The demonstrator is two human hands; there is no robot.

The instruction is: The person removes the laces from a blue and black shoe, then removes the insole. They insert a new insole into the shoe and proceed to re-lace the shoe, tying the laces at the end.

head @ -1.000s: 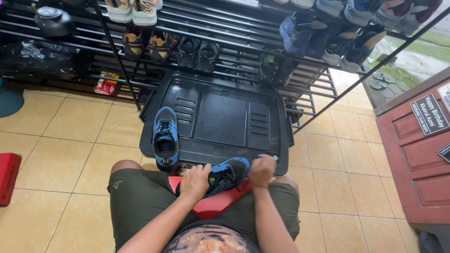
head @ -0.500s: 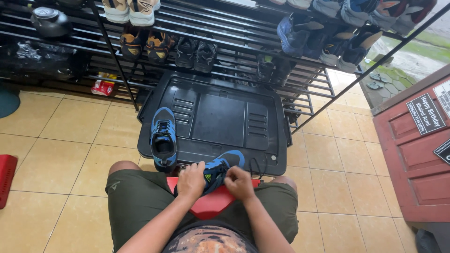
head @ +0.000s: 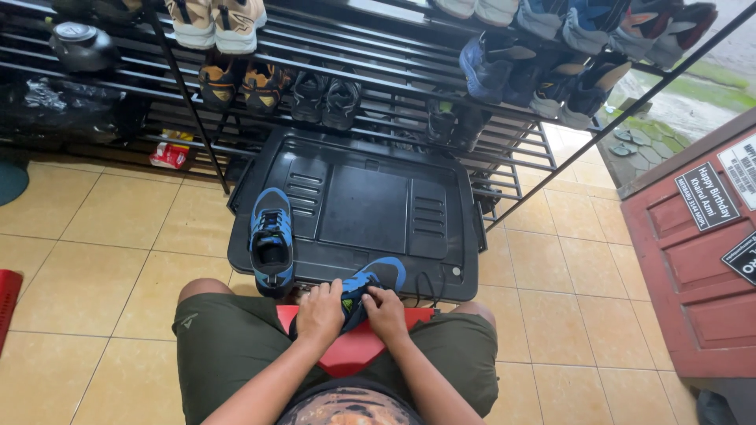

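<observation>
Blue-and-black shoe in hand: a sneaker [head: 368, 290] is gripped between both hands over the lap, its blue toe pointed away toward the tray, a small yellow-green mark visible on its tongue.
Left hand: the left hand [head: 319, 312] is closed over the near left side of the sneaker, fingers curled and pressed onto its upper.
Right hand: the right hand [head: 386, 311] is clamped on the right side of the same sneaker, fingers bent down around the lace area; loose black laces [head: 423, 290] are seen trailing just beside it.
Red seat: a red stool [head: 356, 346] is partly seen between the thighs, under the held sneaker.
Second sneaker: a matching blue-and-black sneaker [head: 272, 240] is stood upright on the left part of the tray, toe away, well apart from the right hand and near the left.
Tray: a black moulded plastic tray [head: 370, 205] is laid on the tan tiled floor [head: 102, 260], its far edge under the rack.
Rack: a black metal shoe rack [head: 394, 71] is loaded with pairs of shoes on several tiers.
Door: a red panelled door [head: 685, 267] is seen at the right.
Shorts: dark green shorts [head: 228, 346] are worn.
</observation>
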